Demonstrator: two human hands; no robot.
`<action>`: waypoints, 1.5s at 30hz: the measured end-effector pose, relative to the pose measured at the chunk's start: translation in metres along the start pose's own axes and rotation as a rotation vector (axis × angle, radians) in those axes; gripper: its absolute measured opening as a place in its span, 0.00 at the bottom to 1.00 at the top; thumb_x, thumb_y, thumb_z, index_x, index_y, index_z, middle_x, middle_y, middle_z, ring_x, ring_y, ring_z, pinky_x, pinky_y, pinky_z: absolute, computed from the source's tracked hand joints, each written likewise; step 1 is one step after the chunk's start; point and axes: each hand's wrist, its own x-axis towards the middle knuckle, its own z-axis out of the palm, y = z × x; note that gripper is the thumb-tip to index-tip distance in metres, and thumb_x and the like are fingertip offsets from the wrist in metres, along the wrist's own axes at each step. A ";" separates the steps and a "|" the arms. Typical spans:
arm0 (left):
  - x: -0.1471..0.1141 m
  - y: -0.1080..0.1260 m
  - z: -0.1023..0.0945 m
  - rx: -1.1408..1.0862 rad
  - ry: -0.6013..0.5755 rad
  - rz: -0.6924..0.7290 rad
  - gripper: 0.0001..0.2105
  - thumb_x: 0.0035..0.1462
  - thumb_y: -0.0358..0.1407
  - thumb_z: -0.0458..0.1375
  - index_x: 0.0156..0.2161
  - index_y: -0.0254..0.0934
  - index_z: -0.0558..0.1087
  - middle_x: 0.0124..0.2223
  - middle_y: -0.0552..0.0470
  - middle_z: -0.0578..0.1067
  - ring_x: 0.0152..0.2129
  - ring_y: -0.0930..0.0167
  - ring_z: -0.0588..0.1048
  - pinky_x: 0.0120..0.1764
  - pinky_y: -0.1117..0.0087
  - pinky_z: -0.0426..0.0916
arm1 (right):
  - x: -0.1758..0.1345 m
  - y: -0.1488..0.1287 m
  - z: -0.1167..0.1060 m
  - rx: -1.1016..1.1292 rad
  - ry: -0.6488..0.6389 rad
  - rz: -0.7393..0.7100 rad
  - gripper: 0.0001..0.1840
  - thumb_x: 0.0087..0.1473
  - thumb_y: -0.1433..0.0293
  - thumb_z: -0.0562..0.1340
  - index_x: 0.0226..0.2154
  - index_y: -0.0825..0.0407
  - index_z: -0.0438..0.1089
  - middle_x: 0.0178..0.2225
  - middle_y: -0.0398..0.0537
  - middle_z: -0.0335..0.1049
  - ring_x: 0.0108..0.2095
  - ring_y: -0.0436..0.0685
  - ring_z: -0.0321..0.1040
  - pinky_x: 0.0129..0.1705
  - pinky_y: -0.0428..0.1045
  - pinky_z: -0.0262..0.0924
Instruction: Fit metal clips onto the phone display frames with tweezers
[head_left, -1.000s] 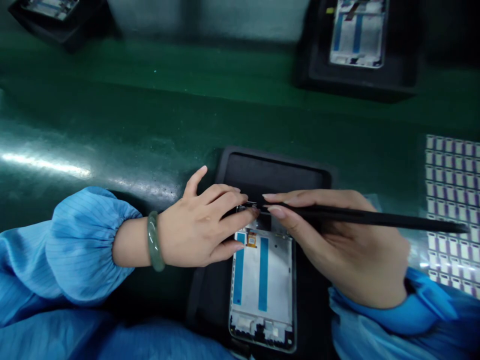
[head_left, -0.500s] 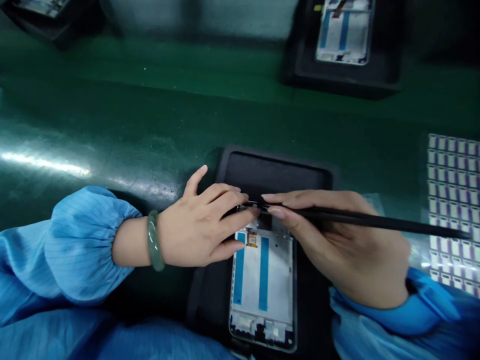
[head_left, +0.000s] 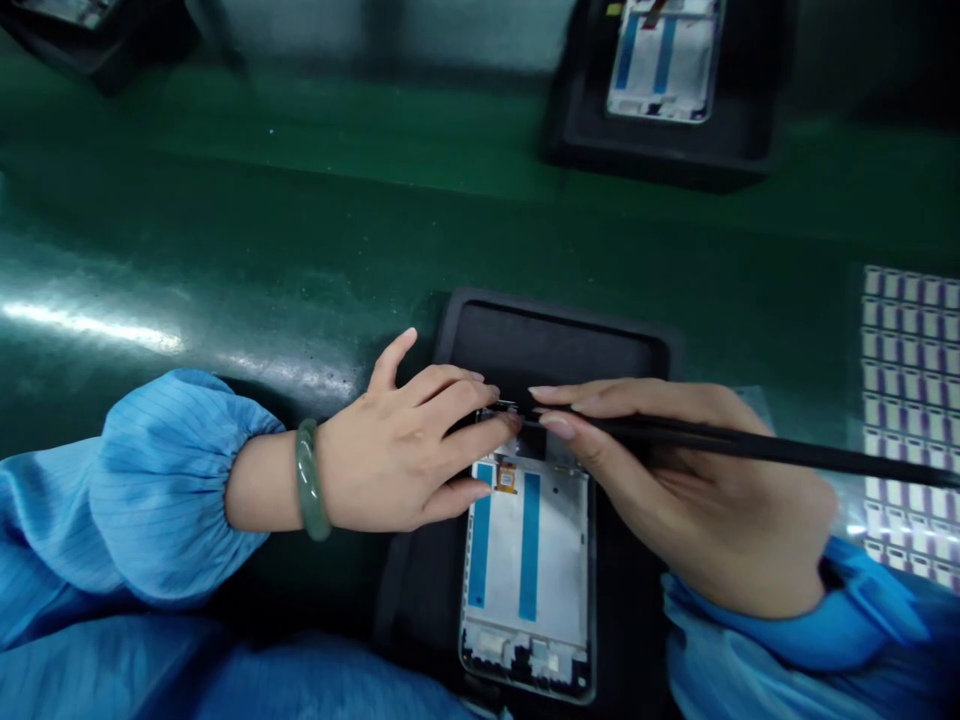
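A white phone frame [head_left: 559,560] with two blue strips and a small orange part lies in a black tray [head_left: 547,345] in front of me. My left hand [head_left: 397,450], with a green bangle on the wrist, rests on the frame's upper left corner, its fingertips pressing at the top edge. My right hand [head_left: 705,500] grips long black tweezers [head_left: 750,443], held almost flat; their tips meet my left fingertips at the frame's top edge. What the tips touch is too small to make out.
All this sits on a shiny green belt [head_left: 225,260]. Another black tray with a phone frame [head_left: 664,60] stands at the far right, a third tray [head_left: 82,25] at the far left. A sheet of small purple-and-white labels [head_left: 907,400] lies at the right.
My hands and the tweezers stay at the same spot on the frame. The far trays have shifted left in view.
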 end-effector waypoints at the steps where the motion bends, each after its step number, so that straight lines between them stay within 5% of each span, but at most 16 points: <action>1: 0.000 0.000 0.000 -0.001 -0.002 0.000 0.18 0.66 0.41 0.48 0.55 0.35 0.67 0.53 0.42 0.72 0.52 0.59 0.67 0.59 0.37 0.47 | 0.000 -0.001 0.000 0.007 -0.007 0.007 0.12 0.50 0.74 0.68 0.36 0.46 0.70 0.37 0.42 0.77 0.37 0.54 0.77 0.38 0.50 0.75; 32: 0.000 0.000 0.000 0.006 0.009 0.011 0.18 0.67 0.42 0.47 0.55 0.34 0.68 0.52 0.41 0.72 0.51 0.59 0.68 0.59 0.38 0.48 | -0.001 0.002 -0.003 0.048 -0.092 0.004 0.09 0.51 0.73 0.67 0.36 0.46 0.71 0.38 0.43 0.79 0.38 0.55 0.77 0.38 0.51 0.74; 38: -0.001 -0.001 0.001 0.001 0.025 0.014 0.19 0.67 0.42 0.46 0.55 0.34 0.67 0.52 0.41 0.72 0.52 0.59 0.68 0.59 0.37 0.48 | 0.002 -0.002 -0.004 0.102 -0.155 -0.100 0.17 0.51 0.79 0.66 0.41 0.43 0.70 0.44 0.42 0.77 0.41 0.55 0.77 0.41 0.50 0.74; 45: -0.001 -0.001 0.000 -0.002 -0.001 0.005 0.19 0.67 0.42 0.47 0.56 0.35 0.67 0.53 0.42 0.72 0.52 0.60 0.67 0.60 0.38 0.46 | 0.003 -0.003 -0.002 0.119 0.036 0.051 0.12 0.48 0.77 0.69 0.34 0.47 0.70 0.37 0.45 0.79 0.36 0.56 0.78 0.38 0.53 0.76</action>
